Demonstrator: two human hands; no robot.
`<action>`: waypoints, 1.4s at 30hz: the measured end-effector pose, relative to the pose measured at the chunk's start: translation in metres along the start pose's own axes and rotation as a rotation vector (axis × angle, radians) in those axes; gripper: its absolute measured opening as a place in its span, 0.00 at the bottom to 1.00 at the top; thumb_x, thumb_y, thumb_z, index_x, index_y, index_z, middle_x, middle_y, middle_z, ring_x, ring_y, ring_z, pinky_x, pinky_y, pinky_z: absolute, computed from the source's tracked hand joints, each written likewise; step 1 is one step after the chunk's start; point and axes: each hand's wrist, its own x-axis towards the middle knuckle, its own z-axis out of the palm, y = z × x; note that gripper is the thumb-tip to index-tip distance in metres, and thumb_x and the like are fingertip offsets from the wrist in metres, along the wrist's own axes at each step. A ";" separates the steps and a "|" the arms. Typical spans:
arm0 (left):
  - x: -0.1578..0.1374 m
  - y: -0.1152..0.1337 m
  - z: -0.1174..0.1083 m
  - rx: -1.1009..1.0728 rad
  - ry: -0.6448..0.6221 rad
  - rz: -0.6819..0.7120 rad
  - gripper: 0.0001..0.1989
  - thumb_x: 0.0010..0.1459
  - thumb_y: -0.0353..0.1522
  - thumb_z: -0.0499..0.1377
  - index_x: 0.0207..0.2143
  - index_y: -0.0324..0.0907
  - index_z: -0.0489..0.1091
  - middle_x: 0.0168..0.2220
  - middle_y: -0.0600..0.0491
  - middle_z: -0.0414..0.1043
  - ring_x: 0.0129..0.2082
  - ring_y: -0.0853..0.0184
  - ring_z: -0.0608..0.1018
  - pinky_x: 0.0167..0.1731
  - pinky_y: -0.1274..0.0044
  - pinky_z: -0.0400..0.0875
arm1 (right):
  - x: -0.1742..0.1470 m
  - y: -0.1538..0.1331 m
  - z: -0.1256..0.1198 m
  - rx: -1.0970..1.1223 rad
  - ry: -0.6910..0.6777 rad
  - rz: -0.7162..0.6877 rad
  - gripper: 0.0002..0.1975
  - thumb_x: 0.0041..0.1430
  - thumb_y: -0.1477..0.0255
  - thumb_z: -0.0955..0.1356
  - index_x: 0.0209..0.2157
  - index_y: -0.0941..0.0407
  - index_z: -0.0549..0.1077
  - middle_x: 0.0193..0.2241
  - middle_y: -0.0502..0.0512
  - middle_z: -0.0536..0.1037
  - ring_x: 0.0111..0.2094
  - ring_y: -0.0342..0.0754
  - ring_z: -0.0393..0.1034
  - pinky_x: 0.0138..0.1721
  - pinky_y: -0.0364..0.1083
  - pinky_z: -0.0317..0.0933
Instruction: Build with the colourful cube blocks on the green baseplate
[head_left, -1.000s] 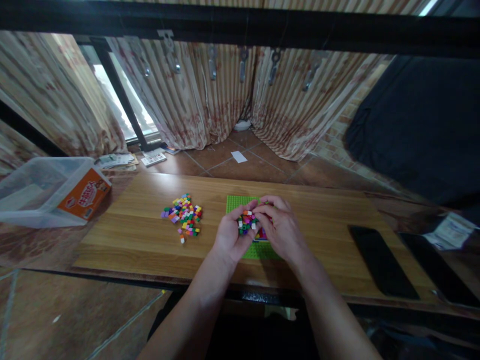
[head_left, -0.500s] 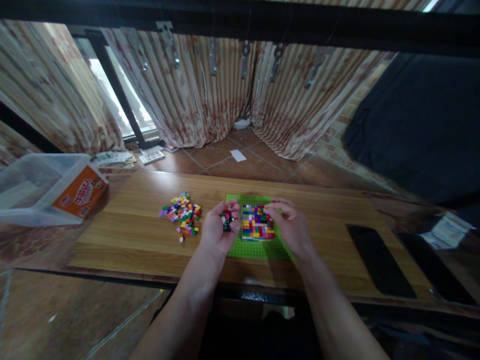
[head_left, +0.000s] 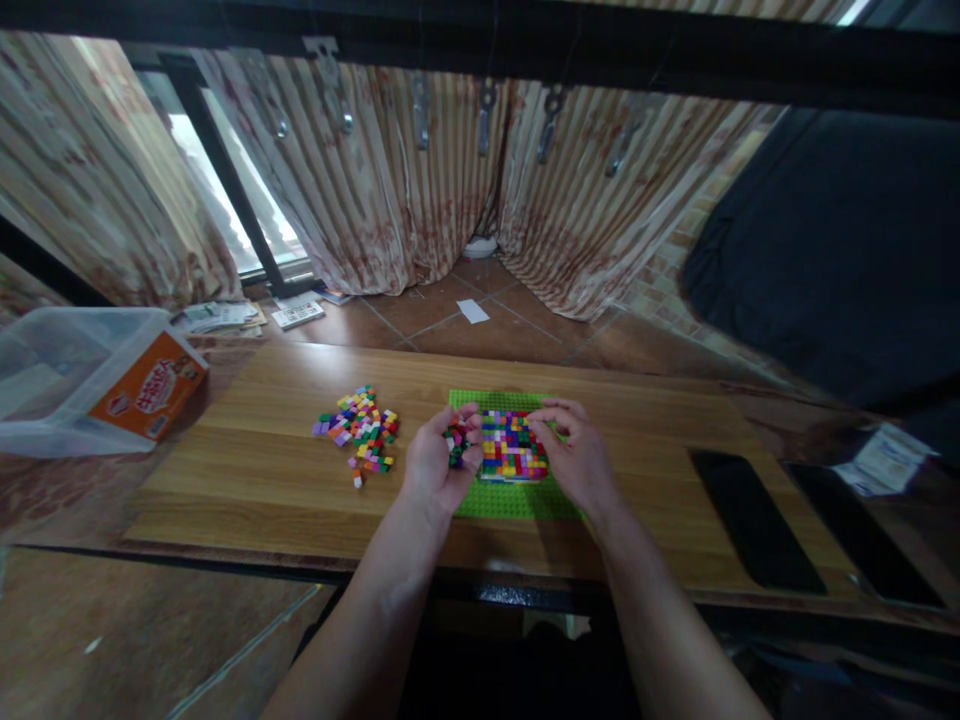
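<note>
right now the left hand (head_left: 435, 455) is cupped near the left part of a green studded baseplate (head_left: 502, 503), its fingers curled round a handful of small bricks (head_left: 457, 440), with green, white and pink ones showing in the hollow of the palm. the right hand (head_left: 574, 455) is over the right side of a brick block (head_left: 510, 455), thumb and index finger brought close together at its upper right; whether a brick is pinched between these fingertips, or whether they touch the top, i cannot tell. the block sits on the baseplate, between the two hands, its top a mix of red, yellow, blue, white, purple and other colours, with paler layers showing along its near side. the baseplate lies flat on the wooden worktop (head_left: 247, 470), green margin visible in front of the block and behind it.

to the left of the left hand, well apart from the baseplate, a loose pile of bricks (head_left: 360, 430) is scattered on the worktop, with an orange and white piece at its near end. toward the right end lie two dark flat slabs, one (head_left: 757, 520) nearer the hands and another (head_left: 862, 535) beyond it. a clear plastic bin (head_left: 67, 350) with an orange label (head_left: 150, 388) stands at the far left.
</note>
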 end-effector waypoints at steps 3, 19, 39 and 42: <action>0.000 -0.001 0.000 0.008 0.008 0.001 0.11 0.63 0.28 0.48 0.34 0.33 0.68 0.24 0.51 0.65 0.17 0.77 0.65 0.11 0.87 0.56 | 0.001 0.001 0.001 0.020 -0.002 0.016 0.09 0.55 0.65 0.66 0.31 0.53 0.78 0.46 0.59 0.72 0.47 0.54 0.68 0.48 0.56 0.62; -0.001 -0.002 0.003 0.045 0.017 -0.003 0.12 0.63 0.29 0.48 0.33 0.33 0.68 0.23 0.52 0.65 0.17 0.76 0.64 0.11 0.86 0.55 | 0.005 0.001 0.017 0.552 0.065 0.370 0.13 0.40 0.68 0.72 0.32 0.55 0.76 0.30 0.51 0.79 0.32 0.47 0.71 0.38 0.49 0.66; -0.007 -0.016 0.006 0.431 -0.152 -0.057 0.22 0.61 0.46 0.53 0.26 0.35 0.68 0.20 0.52 0.66 0.14 0.77 0.63 0.11 0.86 0.46 | -0.003 -0.035 -0.003 0.134 -0.173 -0.194 0.12 0.62 0.65 0.65 0.43 0.48 0.78 0.51 0.56 0.72 0.54 0.52 0.66 0.57 0.57 0.57; -0.009 -0.019 0.006 0.491 -0.161 -0.040 0.22 0.57 0.47 0.57 0.24 0.36 0.68 0.19 0.53 0.66 0.14 0.77 0.64 0.11 0.86 0.45 | -0.004 -0.035 -0.005 0.091 -0.231 -0.225 0.12 0.62 0.66 0.65 0.45 0.47 0.78 0.53 0.56 0.71 0.55 0.53 0.64 0.56 0.58 0.57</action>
